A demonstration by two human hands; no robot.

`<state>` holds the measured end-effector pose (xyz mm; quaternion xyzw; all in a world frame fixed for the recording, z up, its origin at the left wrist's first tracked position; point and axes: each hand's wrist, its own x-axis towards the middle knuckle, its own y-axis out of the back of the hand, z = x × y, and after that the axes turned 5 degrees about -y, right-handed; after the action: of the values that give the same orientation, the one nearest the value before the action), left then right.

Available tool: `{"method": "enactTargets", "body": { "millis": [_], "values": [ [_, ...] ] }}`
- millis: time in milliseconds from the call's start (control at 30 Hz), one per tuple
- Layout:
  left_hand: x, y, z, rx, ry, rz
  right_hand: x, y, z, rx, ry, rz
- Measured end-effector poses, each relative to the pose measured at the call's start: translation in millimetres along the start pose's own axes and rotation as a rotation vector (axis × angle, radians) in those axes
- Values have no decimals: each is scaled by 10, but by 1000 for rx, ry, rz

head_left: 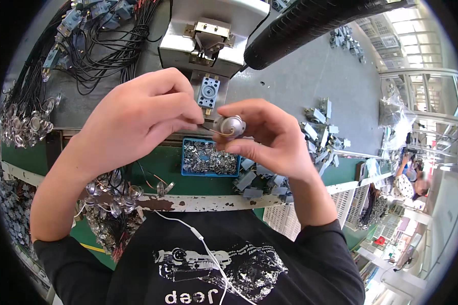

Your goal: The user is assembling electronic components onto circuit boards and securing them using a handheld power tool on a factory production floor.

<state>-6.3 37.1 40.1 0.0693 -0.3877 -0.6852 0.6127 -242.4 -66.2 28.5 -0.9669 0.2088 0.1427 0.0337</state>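
Note:
My right hand holds a small round silver metal cap between thumb and fingers. A thin wire runs from the cap to the fingertips of my left hand, which are pinched together on its end. Just beyond the fingertips, a grey-blue rectangular switch block with a round centre lies flat below the metal press fixture. Below my hands, a blue tray holds many small metal clips.
Black wires with grey blocks heap at the far left, with round metal caps at their ends. Grey switch blocks lie on the right. A thick black tool slants in from the upper right. Another person is farther right.

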Motion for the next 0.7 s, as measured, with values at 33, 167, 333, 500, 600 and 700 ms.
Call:
{"method": "enactTargets", "body": {
  "millis": [33, 167, 333, 500, 600, 700],
  "values": [
    [5, -20, -14, -4, -4, 3, -69, -48, 49, 22, 188, 149],
    [-16, -99, -95, -97, -11, 76, -40, -173, 158, 163, 292, 205],
    [-14, -86, -149, -120, -25, 89, -17, -319, 343, 285, 366, 282],
    [-3, -114, -164, -163, -19, 89, 2, -255, 330, 298, 300, 266],
    [-15, -130, -152, -187, -64, 102, 27, -178, 295, 356, 209, 234],
    [-52, -109, -245, -53, -216, 68, 125, 29, 162, 354, 70, 97]
  ]
}}
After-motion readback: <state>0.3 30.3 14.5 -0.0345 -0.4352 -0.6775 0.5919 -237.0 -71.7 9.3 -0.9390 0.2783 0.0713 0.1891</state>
